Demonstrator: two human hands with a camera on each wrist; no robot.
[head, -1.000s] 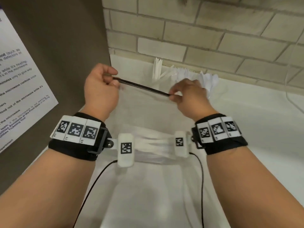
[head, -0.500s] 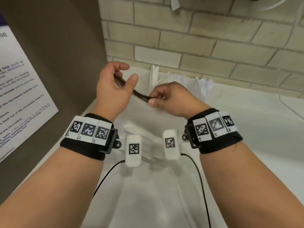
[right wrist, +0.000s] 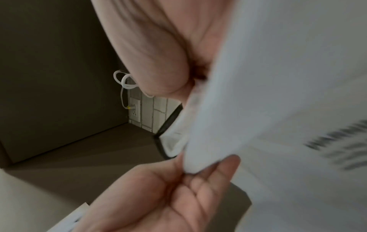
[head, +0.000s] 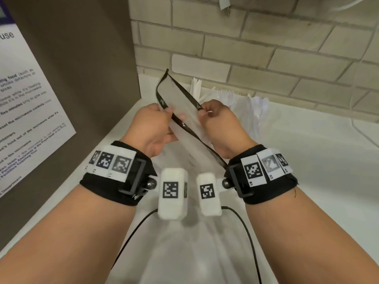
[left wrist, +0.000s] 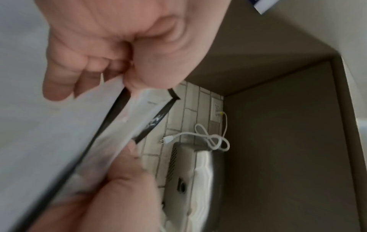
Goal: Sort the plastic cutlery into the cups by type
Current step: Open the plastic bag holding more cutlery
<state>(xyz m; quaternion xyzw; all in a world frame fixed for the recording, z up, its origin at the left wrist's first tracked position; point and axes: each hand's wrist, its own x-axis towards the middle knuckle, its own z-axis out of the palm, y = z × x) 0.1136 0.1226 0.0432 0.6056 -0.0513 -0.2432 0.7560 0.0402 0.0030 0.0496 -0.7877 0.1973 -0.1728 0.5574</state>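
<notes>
Both grips, left hand (head: pixel 152 128) and right hand (head: pixel 220 125), pinch the clear black-edged plastic bag (head: pixel 180 107), its long mouth between them, cups of white plastic cutlery (head: pixel 225 95) just behind.

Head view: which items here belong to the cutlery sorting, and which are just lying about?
Job:
- plastic bag with black zip edge, mouth pulled apart by left hand and right hand
- white cutlery standing by the brick wall

Lying about:
- printed notice
- white cord
- wall socket
</notes>
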